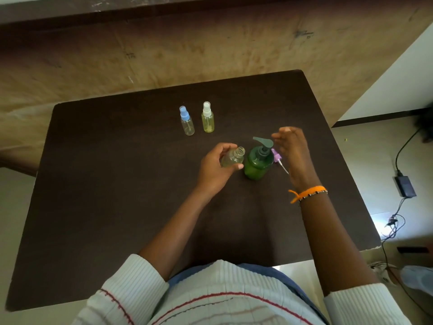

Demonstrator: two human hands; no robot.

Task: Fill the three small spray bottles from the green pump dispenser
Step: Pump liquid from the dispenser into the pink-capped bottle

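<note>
The green pump dispenser (257, 163) stands upright near the middle of the dark table (117, 184), its spout pointing left. My left hand (215, 165) grips an uncapped clear spray bottle (232, 157), tilted with its open neck towards the spout. My right hand (291, 148) hovers just right of the pump head with fingers relaxed, holding nothing. A purple spray cap (277, 158) with its white tube lies on the table between the dispenser and that hand. Farther back stand a blue-capped spray bottle (187, 121) and a white-capped spray bottle (207, 118) holding yellowish liquid.
The table's right edge runs close to my right forearm. On the floor to the right lie a black power adapter (405, 186) and cables (396, 221). A tan wall rises behind the table.
</note>
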